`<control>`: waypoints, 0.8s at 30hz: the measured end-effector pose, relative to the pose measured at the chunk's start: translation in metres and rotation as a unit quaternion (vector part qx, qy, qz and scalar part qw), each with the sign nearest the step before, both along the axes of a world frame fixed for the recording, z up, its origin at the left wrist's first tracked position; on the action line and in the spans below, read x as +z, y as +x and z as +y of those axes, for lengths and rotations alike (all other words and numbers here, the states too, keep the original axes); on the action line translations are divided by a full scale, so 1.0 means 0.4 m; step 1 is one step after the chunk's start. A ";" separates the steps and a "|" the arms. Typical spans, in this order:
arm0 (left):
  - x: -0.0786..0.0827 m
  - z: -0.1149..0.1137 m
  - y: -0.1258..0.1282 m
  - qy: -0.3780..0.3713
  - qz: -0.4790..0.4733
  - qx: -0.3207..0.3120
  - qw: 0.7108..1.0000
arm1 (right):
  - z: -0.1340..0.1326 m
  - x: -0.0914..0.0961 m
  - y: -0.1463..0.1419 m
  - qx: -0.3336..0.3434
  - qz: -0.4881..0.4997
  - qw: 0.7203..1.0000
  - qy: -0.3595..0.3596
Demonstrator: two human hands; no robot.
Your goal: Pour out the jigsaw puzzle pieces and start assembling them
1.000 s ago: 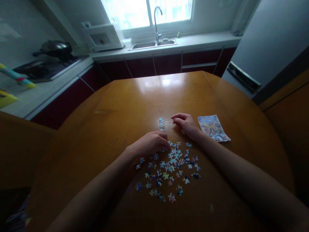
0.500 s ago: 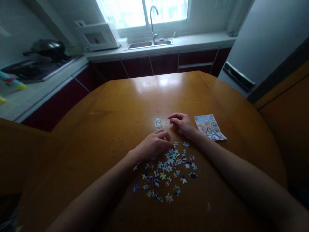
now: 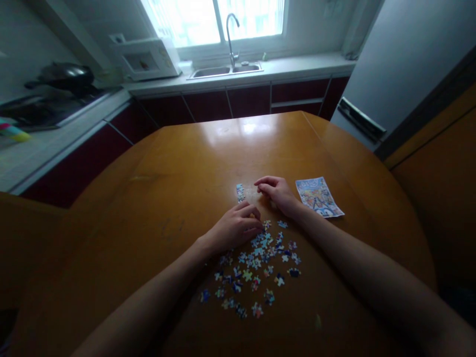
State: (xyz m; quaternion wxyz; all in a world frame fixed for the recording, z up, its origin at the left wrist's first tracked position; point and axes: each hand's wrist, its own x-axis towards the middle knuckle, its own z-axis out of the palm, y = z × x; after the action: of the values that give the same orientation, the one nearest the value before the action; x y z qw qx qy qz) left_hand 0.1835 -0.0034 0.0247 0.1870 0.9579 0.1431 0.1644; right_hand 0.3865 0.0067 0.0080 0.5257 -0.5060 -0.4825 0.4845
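Observation:
My left hand (image 3: 238, 225) rests at the top left of a loose heap of jigsaw puzzle pieces (image 3: 256, 258). Its fingers are loosely bent, with a gap between thumb and forefinger, and nothing shows in them. Just beyond its fingertips lies a narrow strip of joined puzzle pieces (image 3: 240, 192). My right hand (image 3: 277, 193) is to the right of that strip, low over the table. Its thumb and fingertips are pinched together; whatever they may hold is too small to make out. A picture sheet (image 3: 320, 197) of the puzzle lies to the right of this hand.
The brown wooden table (image 3: 178, 163) has a rounded outline. Behind it are a counter with a double sink (image 3: 211, 72), a faucet (image 3: 231, 42) and a white microwave (image 3: 148, 58). A pan (image 3: 65, 75) sits on the stove at left; a refrigerator (image 3: 401, 64) stands at right.
The view has shifted slightly, moving the whole scene a little left. Both hands keep nearly the same pose and place beside the strip and the pieces.

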 end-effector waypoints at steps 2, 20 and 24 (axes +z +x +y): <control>-0.001 0.000 0.000 0.005 -0.015 0.004 1.000 | 0.001 -0.001 0.000 -0.002 0.002 1.000 0.004; -0.022 0.113 -0.053 -0.148 -0.221 0.396 0.879 | 0.008 -0.016 0.008 0.003 0.091 0.996 -0.002; -0.025 0.109 -0.053 -0.143 -0.180 0.396 0.889 | 0.008 -0.018 0.009 0.002 0.105 0.994 -0.005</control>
State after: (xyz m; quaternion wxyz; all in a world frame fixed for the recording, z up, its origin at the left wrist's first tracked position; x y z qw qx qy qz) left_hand 0.1625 0.0403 0.0146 0.2643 0.7384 0.4965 0.3720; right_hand 0.3903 0.0098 0.0006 0.5698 -0.4544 -0.4232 0.5383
